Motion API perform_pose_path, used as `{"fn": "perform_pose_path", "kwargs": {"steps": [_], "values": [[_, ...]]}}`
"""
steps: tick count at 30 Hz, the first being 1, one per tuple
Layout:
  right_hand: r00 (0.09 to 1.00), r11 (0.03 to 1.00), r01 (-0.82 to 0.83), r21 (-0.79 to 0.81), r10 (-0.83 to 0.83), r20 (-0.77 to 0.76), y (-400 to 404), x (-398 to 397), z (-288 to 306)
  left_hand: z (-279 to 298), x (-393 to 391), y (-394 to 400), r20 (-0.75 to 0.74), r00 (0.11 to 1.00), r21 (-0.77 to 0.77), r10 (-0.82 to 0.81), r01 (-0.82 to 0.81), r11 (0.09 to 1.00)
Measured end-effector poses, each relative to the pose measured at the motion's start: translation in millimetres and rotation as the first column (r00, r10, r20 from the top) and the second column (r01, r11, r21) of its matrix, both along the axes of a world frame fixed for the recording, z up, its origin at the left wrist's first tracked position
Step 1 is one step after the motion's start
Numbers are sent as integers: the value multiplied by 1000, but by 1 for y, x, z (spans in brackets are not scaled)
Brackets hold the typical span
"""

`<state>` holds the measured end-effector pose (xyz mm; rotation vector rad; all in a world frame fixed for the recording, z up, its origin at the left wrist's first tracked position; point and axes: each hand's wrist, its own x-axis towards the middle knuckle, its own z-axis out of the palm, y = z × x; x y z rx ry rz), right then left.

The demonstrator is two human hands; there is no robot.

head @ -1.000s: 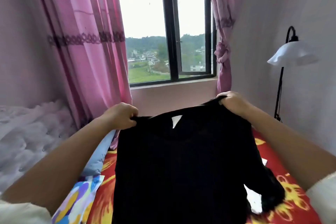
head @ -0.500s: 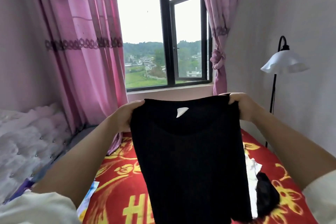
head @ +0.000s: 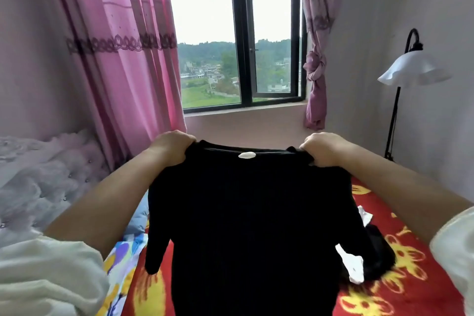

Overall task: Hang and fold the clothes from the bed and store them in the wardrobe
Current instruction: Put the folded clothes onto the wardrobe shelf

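Observation:
A black knit top (head: 246, 218) with a small white neck label hangs in front of me, spread wide above the bed. My left hand (head: 171, 145) grips its left shoulder. My right hand (head: 322, 149) grips its right shoulder. One sleeve dangles at the lower left; the other droops at the right over a black and white garment (head: 359, 264) lying on the red and yellow bedcover (head: 407, 251). The wardrobe is out of view.
A white tufted headboard (head: 43, 187) stands at the left, with a blue pillow (head: 138, 218) and a colourful patterned cloth (head: 123, 256) beside it. Pink curtains (head: 123, 59) frame the window ahead. A floor lamp (head: 413, 72) stands by the right wall.
The top has spread wider, from narrow to sleeves hanging out, and my hands have dropped a little and moved apart. The view has shifted upward slightly.

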<state>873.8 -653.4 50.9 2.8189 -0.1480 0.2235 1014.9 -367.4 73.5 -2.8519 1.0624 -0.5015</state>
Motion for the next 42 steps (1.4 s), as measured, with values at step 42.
{"fn": "perform_pose_path", "kwargs": {"steps": [42], "values": [[997,629,-70,774,64,38,19,51,-90,-104,6,102,-676,737,-471,25,-457,754]]}}
